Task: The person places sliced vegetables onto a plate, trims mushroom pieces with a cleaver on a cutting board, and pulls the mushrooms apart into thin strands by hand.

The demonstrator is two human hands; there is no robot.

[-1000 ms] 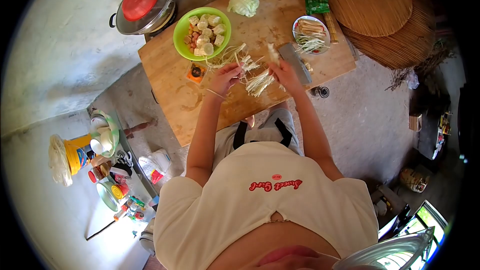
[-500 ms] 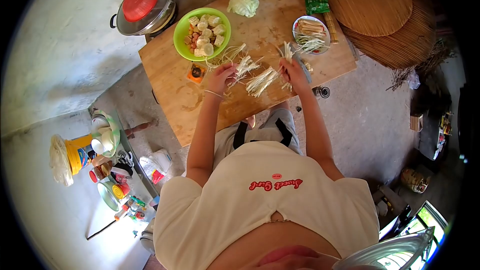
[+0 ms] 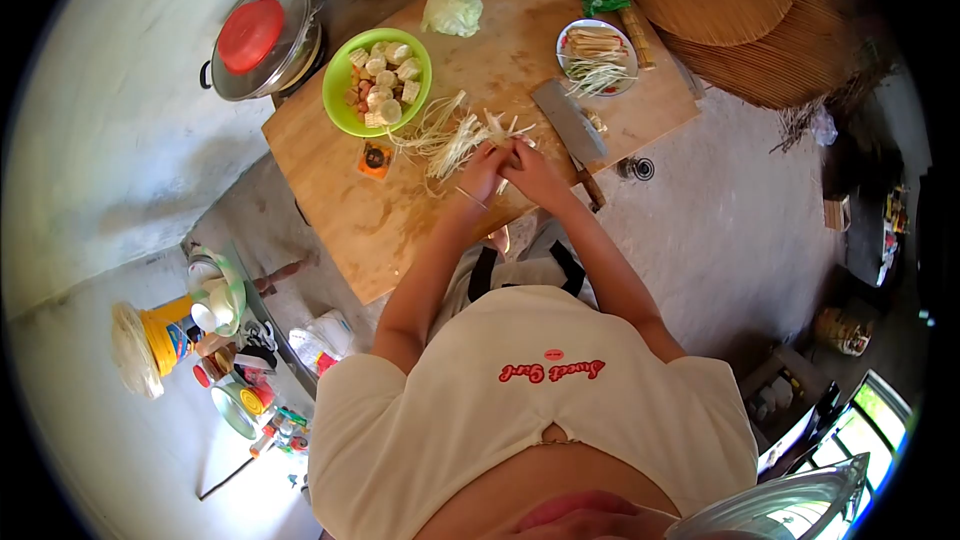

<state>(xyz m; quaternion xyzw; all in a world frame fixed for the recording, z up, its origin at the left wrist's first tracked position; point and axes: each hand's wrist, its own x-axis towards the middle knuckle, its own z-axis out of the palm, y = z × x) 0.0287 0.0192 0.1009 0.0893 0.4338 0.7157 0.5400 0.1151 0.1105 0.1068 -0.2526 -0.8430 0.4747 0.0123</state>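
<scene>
Our left hand (image 3: 485, 170) and right hand (image 3: 537, 176) meet side by side, fingers bent in on a clump of pale strands (image 3: 458, 147); the tips crowd together, so we cannot tell which finger pinches what. Probably we hold them this close so that one hand steadies the clump while the other works at it.

Beneath lies the wooden table (image 3: 310, 202), and we keep our work near its edge, seemingly so that neither arm has to stretch. On its left side stands the green bowl (image 3: 329, 90), heaped with cut corn (image 3: 385, 112) and reddish pieces (image 3: 364, 97); its raised wall presumably stops the round ones rolling off. More of our strands spread loosely over the wood between bowl and fingers, within easy reach.

To our right the cleaver (image 3: 568, 118) lies flat, its handle (image 3: 588, 187) turned towards us, which looks handy for the right hand. Beyond it a plate (image 3: 629, 65) bears sticks (image 3: 593, 41) and pale strips (image 3: 598, 77), likely grouped to keep each kind separate. Farther off sits the cabbage (image 3: 452, 11), well clear of our fingers. Smallest, an orange item (image 3: 374, 159) rests just beside the bowl.
</scene>
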